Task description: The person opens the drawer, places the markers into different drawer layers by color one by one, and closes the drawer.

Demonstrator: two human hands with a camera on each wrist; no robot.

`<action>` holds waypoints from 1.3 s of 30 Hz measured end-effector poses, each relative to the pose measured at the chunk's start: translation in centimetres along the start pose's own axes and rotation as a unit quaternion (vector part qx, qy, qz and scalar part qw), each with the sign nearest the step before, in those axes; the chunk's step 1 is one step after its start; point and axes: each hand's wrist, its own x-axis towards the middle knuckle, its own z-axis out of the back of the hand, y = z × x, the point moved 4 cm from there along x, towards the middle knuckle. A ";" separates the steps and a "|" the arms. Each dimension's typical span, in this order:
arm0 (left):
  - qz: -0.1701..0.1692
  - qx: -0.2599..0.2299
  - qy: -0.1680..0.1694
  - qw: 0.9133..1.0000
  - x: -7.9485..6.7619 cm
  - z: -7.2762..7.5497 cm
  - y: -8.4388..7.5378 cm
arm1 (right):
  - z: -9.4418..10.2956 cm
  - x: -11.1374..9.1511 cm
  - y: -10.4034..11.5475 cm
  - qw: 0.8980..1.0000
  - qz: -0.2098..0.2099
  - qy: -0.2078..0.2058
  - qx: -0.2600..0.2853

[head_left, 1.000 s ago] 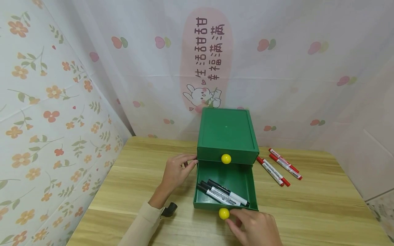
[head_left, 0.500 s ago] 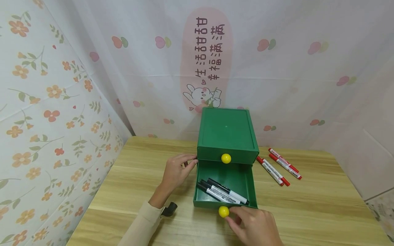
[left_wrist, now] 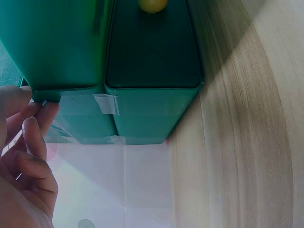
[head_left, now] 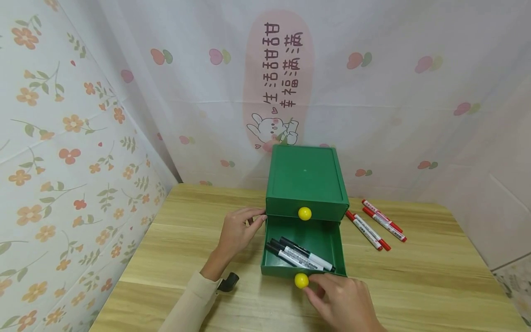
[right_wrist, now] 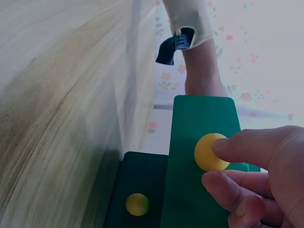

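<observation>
A green drawer cabinet [head_left: 307,173] stands at the back of the table, one drawer [head_left: 323,240] pulled part way out. Several black-and-white marker pens [head_left: 296,254] lie slantwise in that drawer. My right hand [head_left: 346,299] pinches the drawer's yellow knob [right_wrist: 209,153] between thumb and fingers. At the cabinet's left front edge, my left hand [head_left: 239,230] holds the rim by its fingertips; the left wrist view has these fingers [left_wrist: 35,135] at a green edge. A lower drawer front [left_wrist: 152,52] sits beneath, and its knob [right_wrist: 137,204] shows in the right wrist view.
Several red-and-white marker pens [head_left: 368,231] lie on the wooden table [head_left: 427,267] to the cabinet's right. A floral curtain [head_left: 83,161] hangs on the left, and a printed cloth [head_left: 373,115] hangs right behind the cabinet.
The pulled-out drawer has slid slightly inward, towards the cabinet, with my right hand on its knob and the black-and-white pens moving along. My left hand has stayed in place.
</observation>
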 end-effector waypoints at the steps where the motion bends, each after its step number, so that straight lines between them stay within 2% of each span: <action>1: -0.001 0.001 -0.001 1.000 0.0 0.0 0.0 | 0.0 0.1 0.0 1.000 0.001 -0.001 0.001; 29: -0.022 -0.012 -0.009 1.000 -0.1 -0.1 0.2 | -0.2 2.6 -0.7 0.999 0.008 -0.036 -0.014; 39: -0.029 -0.016 -0.015 0.999 -0.1 -0.2 0.1 | -0.3 3.9 -1.4 0.995 0.039 -0.091 -0.015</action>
